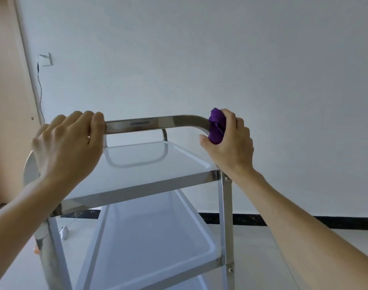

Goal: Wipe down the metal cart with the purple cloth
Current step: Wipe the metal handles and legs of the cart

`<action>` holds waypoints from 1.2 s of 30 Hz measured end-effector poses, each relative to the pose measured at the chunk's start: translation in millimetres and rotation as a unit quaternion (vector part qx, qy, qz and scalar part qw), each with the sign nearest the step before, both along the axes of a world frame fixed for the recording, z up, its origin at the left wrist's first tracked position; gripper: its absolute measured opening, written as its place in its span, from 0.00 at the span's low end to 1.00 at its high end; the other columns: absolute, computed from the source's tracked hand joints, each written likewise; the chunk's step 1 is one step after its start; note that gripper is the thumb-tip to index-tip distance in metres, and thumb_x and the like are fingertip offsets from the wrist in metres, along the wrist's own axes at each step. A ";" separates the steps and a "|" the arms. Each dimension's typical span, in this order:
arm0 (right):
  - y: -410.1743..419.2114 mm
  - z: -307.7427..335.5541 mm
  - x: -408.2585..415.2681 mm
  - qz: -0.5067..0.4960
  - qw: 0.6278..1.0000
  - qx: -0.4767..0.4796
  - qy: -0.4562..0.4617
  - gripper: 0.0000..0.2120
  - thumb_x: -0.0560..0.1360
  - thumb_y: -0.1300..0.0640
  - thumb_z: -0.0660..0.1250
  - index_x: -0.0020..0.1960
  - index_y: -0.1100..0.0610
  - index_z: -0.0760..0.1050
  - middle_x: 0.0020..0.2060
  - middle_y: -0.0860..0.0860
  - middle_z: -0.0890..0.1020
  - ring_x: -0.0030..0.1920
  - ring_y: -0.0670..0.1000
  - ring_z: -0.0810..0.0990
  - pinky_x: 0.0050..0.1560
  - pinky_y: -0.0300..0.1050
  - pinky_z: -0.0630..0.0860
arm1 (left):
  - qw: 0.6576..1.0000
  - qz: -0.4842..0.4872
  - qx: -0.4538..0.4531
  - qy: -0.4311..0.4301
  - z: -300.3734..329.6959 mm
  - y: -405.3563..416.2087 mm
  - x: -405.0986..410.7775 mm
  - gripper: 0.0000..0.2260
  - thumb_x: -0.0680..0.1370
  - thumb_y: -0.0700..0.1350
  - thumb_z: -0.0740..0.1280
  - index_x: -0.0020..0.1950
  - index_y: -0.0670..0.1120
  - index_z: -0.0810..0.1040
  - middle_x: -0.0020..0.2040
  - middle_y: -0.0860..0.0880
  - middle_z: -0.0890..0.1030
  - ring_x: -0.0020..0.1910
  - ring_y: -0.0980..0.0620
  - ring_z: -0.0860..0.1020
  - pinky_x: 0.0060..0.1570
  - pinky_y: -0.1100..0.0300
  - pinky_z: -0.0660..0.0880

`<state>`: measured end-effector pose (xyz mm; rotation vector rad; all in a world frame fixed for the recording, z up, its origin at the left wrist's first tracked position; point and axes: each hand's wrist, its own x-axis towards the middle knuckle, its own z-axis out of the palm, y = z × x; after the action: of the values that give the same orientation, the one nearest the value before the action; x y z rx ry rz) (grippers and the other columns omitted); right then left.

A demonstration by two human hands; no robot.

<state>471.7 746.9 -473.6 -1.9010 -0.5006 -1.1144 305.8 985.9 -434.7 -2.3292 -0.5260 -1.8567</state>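
The metal cart (137,181) stands before a white wall (199,49) with three tray shelves in view, one above another, all bare, their long axis running away from the camera. Its one handle bar (149,123) lies crosswise, left to right, bending down at the right end. The left hand (65,147) is closed around the bar's left end, and the right hand (229,143) clamps one bunched purple cloth (216,127) around the right bend.

White wall (220,49) with a wall socket (45,59) and dangling black cable (39,86); tan door (9,101) at left; dark baseboard (304,221) above pale floor (252,248).
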 end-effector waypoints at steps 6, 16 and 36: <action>-15.2 -46.5 -5.6 0.194 0.963 0.141 0.122 0.25 0.70 0.48 0.73 0.61 0.39 0.65 0.53 0.47 0.76 0.44 0.45 0.82 0.45 0.50 0.81 | 0.997 -0.074 0.004 0.011 -4.6 2.3 -5.1 0.18 0.83 0.51 0.52 0.45 0.47 0.78 0.44 0.48 0.80 0.46 0.42 0.73 0.51 0.49 0.67; -11.8 -93.7 -3.6 0.297 0.922 0.226 0.103 0.28 0.68 0.51 0.79 0.56 0.33 0.66 0.57 0.47 0.73 0.54 0.50 0.78 0.51 0.44 0.79 | 0.957 -0.213 0.193 0.050 -72.1 -3.9 -0.8 0.15 0.80 0.40 0.58 0.62 0.41 0.79 0.65 0.43 0.77 0.72 0.44 0.69 0.73 0.45 0.63; -1.0 -194.1 -7.2 0.184 0.934 0.207 0.226 0.33 0.66 0.54 0.79 0.63 0.43 0.65 0.55 0.47 0.75 0.54 0.49 0.78 0.53 0.52 0.81 | 0.975 -0.103 0.054 0.189 -137.6 -21.0 27.1 0.23 0.71 0.43 0.64 0.66 0.44 0.73 0.57 0.47 0.78 0.57 0.43 0.73 0.65 0.48 0.61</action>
<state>464.5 746.0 -667.7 -1.5384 -0.3112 -0.4647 332.9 964.9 -572.3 -2.6498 -0.1384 -1.4086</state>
